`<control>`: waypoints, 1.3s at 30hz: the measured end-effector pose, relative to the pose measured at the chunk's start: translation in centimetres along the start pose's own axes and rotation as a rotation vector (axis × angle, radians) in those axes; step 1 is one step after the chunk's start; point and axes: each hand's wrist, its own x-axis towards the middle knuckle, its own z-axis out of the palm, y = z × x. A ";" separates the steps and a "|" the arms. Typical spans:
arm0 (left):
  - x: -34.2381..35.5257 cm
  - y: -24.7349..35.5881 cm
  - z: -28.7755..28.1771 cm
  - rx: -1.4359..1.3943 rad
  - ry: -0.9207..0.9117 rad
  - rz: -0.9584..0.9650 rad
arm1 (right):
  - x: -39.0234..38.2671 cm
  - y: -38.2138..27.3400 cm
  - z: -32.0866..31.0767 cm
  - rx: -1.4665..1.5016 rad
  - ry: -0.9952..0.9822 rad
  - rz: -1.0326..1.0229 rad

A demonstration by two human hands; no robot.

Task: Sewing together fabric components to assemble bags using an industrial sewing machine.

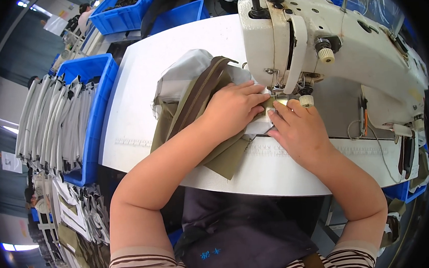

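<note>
An olive fabric piece [223,158] with a brown zipper [192,98] and a pale grey lining [183,69] lies bunched on the white sewing table. Its right end reaches under the needle area of a white sewing machine [273,47]. My left hand [235,108] rests on the fabric with bent fingers gripping it, fingertips just left of the presser foot. Close to the foot on the other side, my right hand [300,131] pinches the fabric's edge between thumb and fingers. The needle tip and the cloth beneath my fingers are partly hidden.
A blue bin [107,99] at the left holds a stack of grey fabric pieces [59,124]. More blue bins [126,14] stand behind the table. Orange-handled thread snips [364,115] hang by the machine, with a loose cord [380,148] below. A printed ruler [358,150] runs along the table's front.
</note>
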 end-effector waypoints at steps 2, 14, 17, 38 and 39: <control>0.3 0.0 0.1 -0.010 -0.002 -0.009 | 0.1 0.3 -0.1 -0.003 -0.015 0.017; 0.3 -0.5 0.5 -0.092 0.029 -0.041 | 0.5 0.4 0.0 0.074 -0.007 0.053; 0.3 -0.4 0.7 -0.089 0.081 -0.021 | 0.4 0.5 0.3 0.071 0.010 0.034; 0.8 -1.5 1.2 -0.110 0.096 -0.023 | 0.5 0.3 0.1 0.100 -0.034 0.082; 0.8 -1.7 1.1 -0.131 0.076 -0.039 | 0.6 0.3 0.0 0.094 -0.025 0.079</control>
